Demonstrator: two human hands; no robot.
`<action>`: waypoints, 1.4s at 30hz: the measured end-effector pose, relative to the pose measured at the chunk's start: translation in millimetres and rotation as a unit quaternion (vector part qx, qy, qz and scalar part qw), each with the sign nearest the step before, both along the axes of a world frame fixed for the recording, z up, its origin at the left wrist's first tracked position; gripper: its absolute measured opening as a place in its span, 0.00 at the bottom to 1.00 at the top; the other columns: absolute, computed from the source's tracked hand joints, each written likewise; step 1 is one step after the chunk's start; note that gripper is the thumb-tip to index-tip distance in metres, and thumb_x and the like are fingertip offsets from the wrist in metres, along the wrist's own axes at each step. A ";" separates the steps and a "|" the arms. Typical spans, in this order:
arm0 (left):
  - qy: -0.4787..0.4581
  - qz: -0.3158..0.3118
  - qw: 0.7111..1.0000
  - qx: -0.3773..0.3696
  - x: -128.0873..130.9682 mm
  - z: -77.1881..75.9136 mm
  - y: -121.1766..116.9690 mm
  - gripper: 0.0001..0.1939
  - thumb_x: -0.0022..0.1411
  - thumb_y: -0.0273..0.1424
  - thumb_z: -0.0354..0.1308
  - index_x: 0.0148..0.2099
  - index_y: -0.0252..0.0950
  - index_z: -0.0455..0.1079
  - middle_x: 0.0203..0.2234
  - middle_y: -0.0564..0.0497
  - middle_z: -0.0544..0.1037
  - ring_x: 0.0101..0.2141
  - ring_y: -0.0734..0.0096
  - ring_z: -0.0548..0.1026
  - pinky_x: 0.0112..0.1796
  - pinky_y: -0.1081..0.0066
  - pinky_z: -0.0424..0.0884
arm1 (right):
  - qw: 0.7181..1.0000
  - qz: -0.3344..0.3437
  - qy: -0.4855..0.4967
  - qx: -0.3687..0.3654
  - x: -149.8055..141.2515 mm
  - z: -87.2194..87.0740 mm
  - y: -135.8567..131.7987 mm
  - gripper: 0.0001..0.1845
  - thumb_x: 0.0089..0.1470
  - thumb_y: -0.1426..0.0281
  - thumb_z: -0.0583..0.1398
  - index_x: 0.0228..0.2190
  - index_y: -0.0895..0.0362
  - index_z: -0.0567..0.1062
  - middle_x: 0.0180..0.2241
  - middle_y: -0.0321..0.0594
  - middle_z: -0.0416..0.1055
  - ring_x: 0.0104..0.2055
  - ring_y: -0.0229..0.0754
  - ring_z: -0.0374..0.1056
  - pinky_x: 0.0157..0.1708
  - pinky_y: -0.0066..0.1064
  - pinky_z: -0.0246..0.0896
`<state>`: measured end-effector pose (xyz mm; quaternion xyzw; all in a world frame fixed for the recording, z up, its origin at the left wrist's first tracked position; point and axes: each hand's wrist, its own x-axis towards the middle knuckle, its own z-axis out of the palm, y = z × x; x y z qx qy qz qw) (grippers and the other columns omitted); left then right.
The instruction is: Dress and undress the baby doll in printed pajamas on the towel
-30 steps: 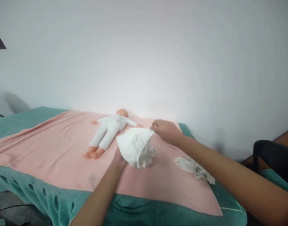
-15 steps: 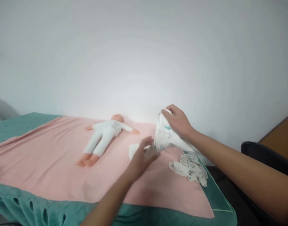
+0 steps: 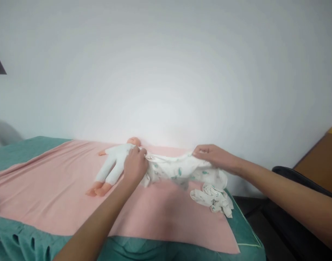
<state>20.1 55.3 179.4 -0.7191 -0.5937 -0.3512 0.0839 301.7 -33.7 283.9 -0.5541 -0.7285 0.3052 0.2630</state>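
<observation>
Pink cloth (image 3: 57, 203) bore a white-bodied baby doll (image 3: 114, 163), lying on its back. Next, the left hand (image 3: 135, 165) gripped one end of a printed white garment (image 3: 176, 167); the right hand (image 3: 216, 156) pinched its upper edge. That edge was drawn out, the rest hung unspread. Rightmost, a crumpled printed bundle (image 3: 214, 200) lay not yet opened.
</observation>
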 end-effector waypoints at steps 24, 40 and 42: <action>-0.241 -0.425 0.825 -0.283 20.6 75.7 -79.9 0.23 0.55 0.28 0.55 0.54 0.41 0.63 0.40 0.51 0.72 0.34 0.70 0.69 0.30 0.73 0.62 | 0.981 0.110 -0.122 0.100 -90.3 17.8 5.1 0.13 0.42 0.71 0.60 0.35 0.53 0.72 0.37 0.34 0.73 0.36 0.39 0.66 0.28 0.27 0.54; 0.209 -0.239 0.939 0.129 -4.0 33.8 -46.6 0.12 0.61 0.20 0.44 0.38 0.38 0.66 0.33 0.50 0.75 0.30 0.68 0.69 0.30 0.68 0.59 | 0.957 0.111 -0.265 0.041 -102.1 -21.0 26.2 0.05 0.51 0.69 0.56 0.26 0.55 0.71 0.33 0.41 0.74 0.32 0.43 0.68 0.28 0.30 0.53; 0.220 -0.205 0.942 0.150 -6.8 32.7 -42.4 0.12 0.61 0.19 0.44 0.37 0.38 0.65 0.33 0.50 0.74 0.30 0.67 0.69 0.29 0.67 0.58 | 0.949 0.076 -0.294 0.081 -104.7 -18.6 31.2 0.06 0.51 0.70 0.55 0.24 0.55 0.70 0.31 0.41 0.74 0.32 0.43 0.67 0.28 0.31 0.51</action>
